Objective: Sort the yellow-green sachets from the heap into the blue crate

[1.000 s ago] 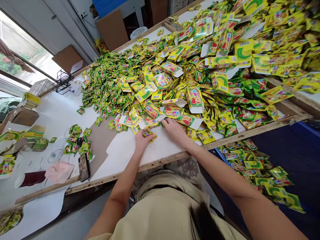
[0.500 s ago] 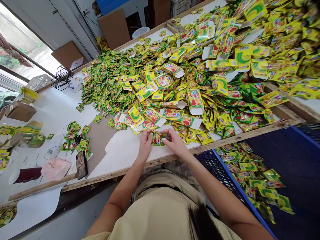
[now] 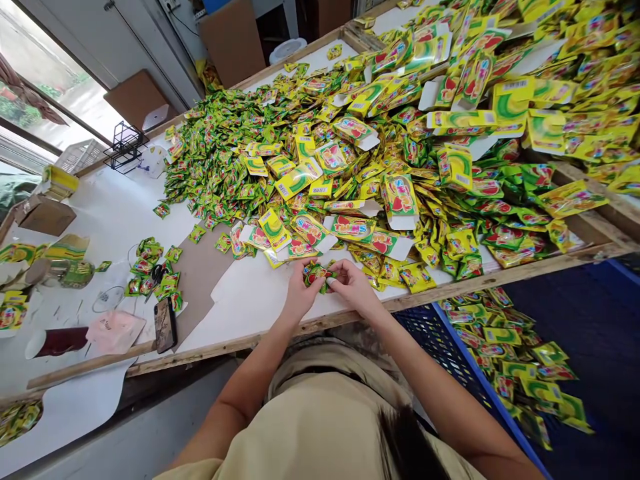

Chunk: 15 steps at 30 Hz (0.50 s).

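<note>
Packet (image 3: 314, 272), small and green with red pictures, is over the white counter (image 3: 255, 287), near its wooden front edge (image 3: 200, 355). The left hand (image 3: 300, 293) pinches one side of it, and the right hand (image 3: 356, 288) pinches the other side. Just beyond the hands lie printed cartons (image 3: 350, 228); farther to the left is a big heap of green packets (image 3: 215, 150).

Looks bright overall; takes daylight from the window (image 3: 86, 107) at upper left, blown out near-white there. Shows glints on glossy packs (image 3: 300, 179), falls dark inside the blue crate (image 3: 605, 360) at lower right. Stretches toward edges, wide-angle; blurs at upper-right corner, reads sharper mid-frame.
</note>
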Available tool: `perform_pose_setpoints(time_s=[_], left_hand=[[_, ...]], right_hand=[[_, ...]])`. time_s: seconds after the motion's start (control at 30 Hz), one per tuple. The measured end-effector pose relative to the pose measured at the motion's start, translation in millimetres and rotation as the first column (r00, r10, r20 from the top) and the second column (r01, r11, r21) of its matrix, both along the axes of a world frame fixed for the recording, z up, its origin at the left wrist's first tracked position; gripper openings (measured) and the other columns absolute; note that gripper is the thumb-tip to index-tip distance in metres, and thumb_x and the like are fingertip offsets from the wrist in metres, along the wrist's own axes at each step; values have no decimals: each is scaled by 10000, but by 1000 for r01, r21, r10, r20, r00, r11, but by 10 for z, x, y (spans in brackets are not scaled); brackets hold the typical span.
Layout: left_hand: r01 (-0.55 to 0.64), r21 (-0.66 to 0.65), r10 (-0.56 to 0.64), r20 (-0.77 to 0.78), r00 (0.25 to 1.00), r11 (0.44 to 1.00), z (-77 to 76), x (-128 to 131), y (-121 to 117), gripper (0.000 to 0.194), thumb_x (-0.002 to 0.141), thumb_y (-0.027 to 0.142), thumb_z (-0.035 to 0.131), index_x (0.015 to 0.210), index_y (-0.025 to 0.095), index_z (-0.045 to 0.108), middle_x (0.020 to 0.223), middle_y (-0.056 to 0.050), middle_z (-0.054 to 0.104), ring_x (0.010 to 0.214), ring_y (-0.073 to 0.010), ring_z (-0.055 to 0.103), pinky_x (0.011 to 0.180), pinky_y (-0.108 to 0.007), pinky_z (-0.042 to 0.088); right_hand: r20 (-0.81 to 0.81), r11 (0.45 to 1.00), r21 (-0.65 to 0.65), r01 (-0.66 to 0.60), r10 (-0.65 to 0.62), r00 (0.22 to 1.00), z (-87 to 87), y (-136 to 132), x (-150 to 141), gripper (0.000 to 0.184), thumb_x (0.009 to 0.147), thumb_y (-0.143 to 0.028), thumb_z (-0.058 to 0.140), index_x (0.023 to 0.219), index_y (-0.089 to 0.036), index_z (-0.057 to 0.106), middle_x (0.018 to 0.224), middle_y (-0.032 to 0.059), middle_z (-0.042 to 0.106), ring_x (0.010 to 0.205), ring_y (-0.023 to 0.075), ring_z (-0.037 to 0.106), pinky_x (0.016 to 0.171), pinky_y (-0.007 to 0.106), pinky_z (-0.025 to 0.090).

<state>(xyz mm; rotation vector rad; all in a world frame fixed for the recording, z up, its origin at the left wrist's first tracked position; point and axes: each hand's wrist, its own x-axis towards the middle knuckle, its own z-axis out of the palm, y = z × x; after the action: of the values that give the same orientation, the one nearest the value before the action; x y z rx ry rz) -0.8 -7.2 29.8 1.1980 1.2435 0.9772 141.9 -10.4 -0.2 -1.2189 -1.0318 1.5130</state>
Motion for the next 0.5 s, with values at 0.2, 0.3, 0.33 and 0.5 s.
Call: perform_pose_setpoints(time_s=[0.2,0.3,0.33,0.5], left_hand=[[133,-59,-131,33,991,989,-21,-56,20,615,678,202,720,1204,202,402,1129,-69,509,995,-172,555,896,-345,454],[222,-7,-222,-50,974,975,17,-74,4,639,712,168,678,1268,213,366,1130,-69,512,1023,-180,540,926,-353,430],[240,4,-239,-92,967,971,37,-79,-3,640,726,156,659,1286,215,355,1138,-72,510,1017,-179,539,931,-356,423],[285,-15,-282,-197,939,959,96,-104,-30,709,725,103,625,1342,218,294,1155,-86,502,1034,-195,532,945,-372,402]], right_hand=[[289,968,208,-141,77,954,173,23,106,225,677,-170,524,875,-202,627,669,-24,496,587,125,463,561,261,415],[323,963,205,-174,102,941,191,20,108,288,679,-161,518,946,-198,621,723,-15,527,614,123,481,589,260,419],[314,967,190,-171,105,944,181,16,103,296,685,-166,523,968,-197,602,740,-13,542,623,124,496,598,262,427],[341,967,163,-194,130,931,169,-22,111,298,677,-162,549,973,-190,535,796,5,580,656,136,541,628,280,460]])
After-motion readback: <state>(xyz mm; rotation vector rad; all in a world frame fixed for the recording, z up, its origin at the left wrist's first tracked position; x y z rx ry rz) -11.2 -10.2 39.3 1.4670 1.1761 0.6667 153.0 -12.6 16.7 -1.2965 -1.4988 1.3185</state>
